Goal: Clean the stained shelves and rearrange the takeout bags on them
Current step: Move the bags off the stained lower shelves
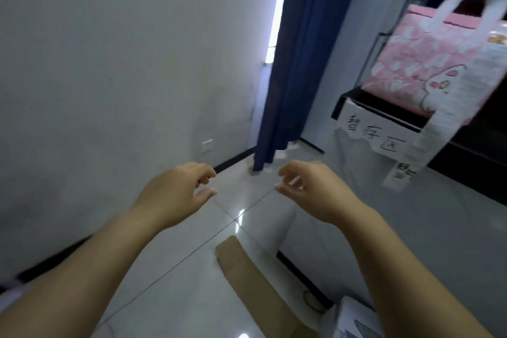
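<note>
a pink takeout bag [428,63] with white handles and a cartoon rabbit print stands on the black shelf [384,113]. a long white receipt [450,110] hangs from the bag down past the shelf's front edge; its print is too blurred to read. a white paper sign [375,132] taped to that edge carries handwritten characters that look like "暂存区". left of the shelf and lower, the left hand [175,189] and right hand [310,187] hover over the tiled floor [192,269], apart from each other, fingers loosely curled, holding nothing. a blue curtain [296,63] hangs left of the shelf. a flat cardboard piece [255,288] lies on the floor below the shelf.
</note>
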{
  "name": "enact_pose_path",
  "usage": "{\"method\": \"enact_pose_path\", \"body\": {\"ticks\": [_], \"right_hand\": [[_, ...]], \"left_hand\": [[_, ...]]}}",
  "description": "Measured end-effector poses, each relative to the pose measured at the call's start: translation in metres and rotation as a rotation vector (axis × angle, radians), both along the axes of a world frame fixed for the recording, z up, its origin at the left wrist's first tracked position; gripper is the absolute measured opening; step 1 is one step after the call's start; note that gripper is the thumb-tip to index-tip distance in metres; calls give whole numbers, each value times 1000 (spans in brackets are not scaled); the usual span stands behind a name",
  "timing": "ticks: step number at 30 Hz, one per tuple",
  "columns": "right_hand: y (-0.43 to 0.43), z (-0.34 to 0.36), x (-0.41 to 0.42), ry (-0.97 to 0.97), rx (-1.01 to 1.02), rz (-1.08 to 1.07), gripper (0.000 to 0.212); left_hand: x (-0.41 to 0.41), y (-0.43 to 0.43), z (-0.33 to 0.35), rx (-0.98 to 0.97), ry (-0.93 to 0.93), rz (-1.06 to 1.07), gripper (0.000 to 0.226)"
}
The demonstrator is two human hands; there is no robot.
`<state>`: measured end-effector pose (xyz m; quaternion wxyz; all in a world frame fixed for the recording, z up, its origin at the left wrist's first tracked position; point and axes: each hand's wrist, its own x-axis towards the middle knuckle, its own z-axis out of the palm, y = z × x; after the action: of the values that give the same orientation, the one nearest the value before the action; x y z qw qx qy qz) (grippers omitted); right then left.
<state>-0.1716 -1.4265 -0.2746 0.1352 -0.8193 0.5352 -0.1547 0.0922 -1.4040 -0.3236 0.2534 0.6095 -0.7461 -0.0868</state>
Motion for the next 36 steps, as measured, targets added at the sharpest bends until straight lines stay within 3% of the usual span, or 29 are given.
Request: {"method": "enact_pose_path", "body": {"ticks": [10, 20, 29, 36], "right_hand": [[83, -31, 107, -5, 55, 442, 33], [251, -43, 262, 24, 85, 809, 32], [438, -53, 382, -43, 157, 964, 30], [535, -62, 465, -34, 154, 1096, 27]], "left_hand": [[68, 203, -22, 105, -78, 406, 24], [152, 444, -14, 148, -33, 798, 22], [234, 658, -8, 147, -24, 989, 20], [284, 771, -19, 148, 20, 1176, 20]]}}
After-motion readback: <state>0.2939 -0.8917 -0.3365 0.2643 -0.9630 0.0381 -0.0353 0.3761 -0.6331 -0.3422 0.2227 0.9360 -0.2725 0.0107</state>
